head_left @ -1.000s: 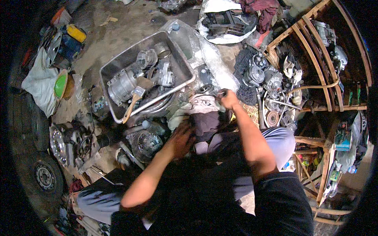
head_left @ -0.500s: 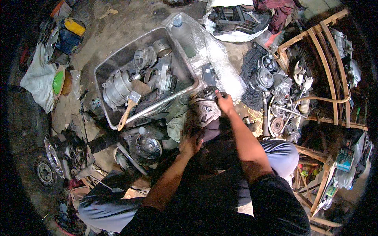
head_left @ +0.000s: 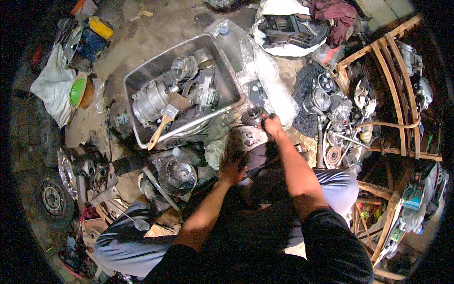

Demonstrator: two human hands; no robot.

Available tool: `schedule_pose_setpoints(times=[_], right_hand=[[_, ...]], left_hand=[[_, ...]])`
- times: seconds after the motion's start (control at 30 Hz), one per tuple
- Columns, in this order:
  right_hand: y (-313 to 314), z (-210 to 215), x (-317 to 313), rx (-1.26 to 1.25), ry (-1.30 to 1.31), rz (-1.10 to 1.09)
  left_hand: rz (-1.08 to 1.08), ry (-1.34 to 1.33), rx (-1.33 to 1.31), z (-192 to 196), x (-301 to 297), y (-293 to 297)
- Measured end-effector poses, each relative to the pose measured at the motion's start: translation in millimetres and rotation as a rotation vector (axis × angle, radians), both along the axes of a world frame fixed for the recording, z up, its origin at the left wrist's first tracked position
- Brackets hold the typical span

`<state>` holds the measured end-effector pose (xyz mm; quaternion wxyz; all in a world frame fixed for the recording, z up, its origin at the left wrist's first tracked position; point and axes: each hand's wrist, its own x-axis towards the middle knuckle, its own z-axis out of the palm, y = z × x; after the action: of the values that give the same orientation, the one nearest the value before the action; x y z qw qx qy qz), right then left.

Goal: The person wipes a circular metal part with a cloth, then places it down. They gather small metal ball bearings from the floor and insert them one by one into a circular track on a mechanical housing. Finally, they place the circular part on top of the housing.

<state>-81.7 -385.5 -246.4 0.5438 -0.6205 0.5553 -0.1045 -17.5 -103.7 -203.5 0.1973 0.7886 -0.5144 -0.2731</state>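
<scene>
My right hand [head_left: 273, 127] is closed at the right edge of a dark round metal part [head_left: 254, 115]. A small dark piece shows at its fingertips, too unclear to name. Just below the round part lies a pale, stained cloth [head_left: 253, 135], with darker purple fabric under it. On the near left side, my left hand [head_left: 231, 170] is bent around this bundle. Its fingers are blackened and hard to pick out against the dark cloth. Another greenish-grey rag [head_left: 215, 150] sits left of the bundle.
A large grey tub [head_left: 189, 124] at the far left holds metal housings and a paintbrush [head_left: 163, 125]. Beyond the round part stand a plastic bottle [head_left: 230, 47] and bubble wrap [head_left: 272, 83]. Metal parts [head_left: 317, 101] and a wooden frame [head_left: 390, 90] are at right; a bowl [head_left: 178, 176] is near left.
The scene has shifted slightly right and down in the picture. The round part now shows its face more fully, and my right hand sits a little lower against its edge.
</scene>
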Motion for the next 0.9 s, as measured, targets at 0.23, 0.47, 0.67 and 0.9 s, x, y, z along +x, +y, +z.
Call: schedule_pose_setpoints(times=[0.23, 0.47, 0.67, 0.9], right_hand=[[25, -21, -13, -0.315, 0.038, -0.100], [5, 90, -30, -0.582, -0.013, -0.008], [-9, 217, -62, -0.785, -0.148, 0.136], [61, 333, -68, -0.157, -0.652, 0.056]], left_hand=[[0.001, 0.188, -0.105, 3, 16, 25], [0.101, 0.411, -0.136, 10, 37, 35], [0.206, 0.478, -0.493, 115, 30, -6], [0.445, 1.409, -0.457, 180, 41, -11]])
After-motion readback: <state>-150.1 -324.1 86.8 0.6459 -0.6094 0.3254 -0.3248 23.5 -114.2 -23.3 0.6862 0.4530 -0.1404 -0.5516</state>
